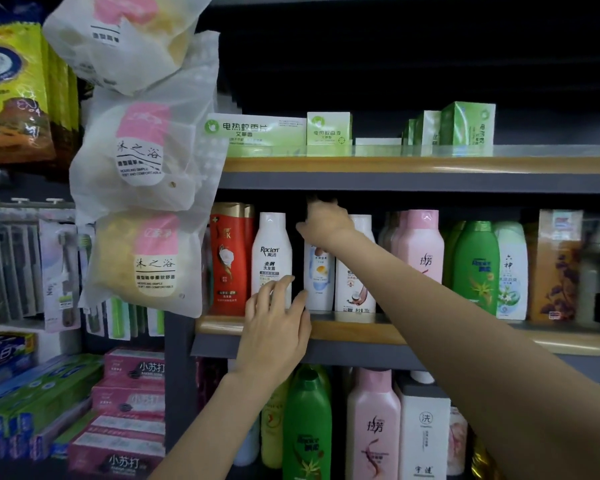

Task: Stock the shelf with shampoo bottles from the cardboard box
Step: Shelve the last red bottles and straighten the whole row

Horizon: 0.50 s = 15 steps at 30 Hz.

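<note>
1. Gripping the top of a white shampoo bottle (318, 278) near the centre of the view, the right hand (321, 225) had its fingers curled over the cap, just under the shelf board above; the bottle stood upright on the middle shelf (430, 336)
2. At 7 o'clock from that bottle, the left hand (274, 327) was held open with loosely spread, straight fingers, the fingertips touching or nearly touching the lower front of a white Raclen bottle (271, 251) and the thumb lying close to the gripped bottle's lower left edge
3. At 9 o'clock of the Raclen bottle stood a red bottle (231, 261) with a gold cap; at 3 o'clock of the gripped bottle stood another white bottle (355, 289), then a pink bottle (420, 244), a green bottle (477, 268) and a pale bottle with a flower print (511, 271)
4. On the upper shelf, at 12 o'clock, sat green and white boxes (257, 133)
5. On the lower shelf, at 6 o'clock, stood more green, pink and white bottles (373, 420)
6. Far out at 9 o'clock hung clear bags of bath sponges (142, 157), with boxed toothpaste (132, 372) stacked at 8 o'clock
</note>
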### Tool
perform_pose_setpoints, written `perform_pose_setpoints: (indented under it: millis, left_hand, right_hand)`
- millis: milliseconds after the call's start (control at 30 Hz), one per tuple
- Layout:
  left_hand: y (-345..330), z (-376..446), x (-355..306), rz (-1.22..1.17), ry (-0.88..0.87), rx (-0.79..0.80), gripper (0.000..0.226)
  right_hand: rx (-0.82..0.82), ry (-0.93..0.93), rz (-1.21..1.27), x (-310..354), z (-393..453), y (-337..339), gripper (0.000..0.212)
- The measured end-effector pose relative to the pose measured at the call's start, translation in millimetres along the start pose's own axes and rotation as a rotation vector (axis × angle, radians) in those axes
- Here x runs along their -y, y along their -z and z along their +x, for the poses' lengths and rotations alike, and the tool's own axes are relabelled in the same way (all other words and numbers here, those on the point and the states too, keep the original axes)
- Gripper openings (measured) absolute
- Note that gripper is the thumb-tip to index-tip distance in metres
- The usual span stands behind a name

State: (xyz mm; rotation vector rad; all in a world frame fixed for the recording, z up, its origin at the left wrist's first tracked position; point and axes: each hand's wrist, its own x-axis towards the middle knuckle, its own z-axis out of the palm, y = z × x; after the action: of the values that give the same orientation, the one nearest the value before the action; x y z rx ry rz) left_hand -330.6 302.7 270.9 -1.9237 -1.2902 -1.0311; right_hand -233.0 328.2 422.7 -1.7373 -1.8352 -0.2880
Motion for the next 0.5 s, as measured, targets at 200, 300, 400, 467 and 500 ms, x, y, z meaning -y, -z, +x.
perform_pose_setpoints:
  millis: [200,300,400,467,500]
  left_hand:
    - [6,-7,12,-0.012,0.009,0.025,0.039]
    - [5,-10,16,-0.011,0.006,0.026,0.037]
    - [4,-10,14,-0.033,0.011,0.026,0.037]
    - [5,-9,10,-0.045,0.009,0.021,0.037]
    - [5,-9,8,-0.051,0.008,0.024,0.037]
  right_hand:
    - [-0.065,-0.058,-0.095,5,-3,-7,0.043]
    - [-0.140,-0.033,-0.089,-2,-6,-11,0.046]
    - [-0.200,0.029,-0.044,-5,-10,-11,0.051]
    - [-0.223,0.046,-0.027,-6,-11,-12,0.053]
    - [-0.230,0.043,-0.014,-6,-11,-12,0.053]
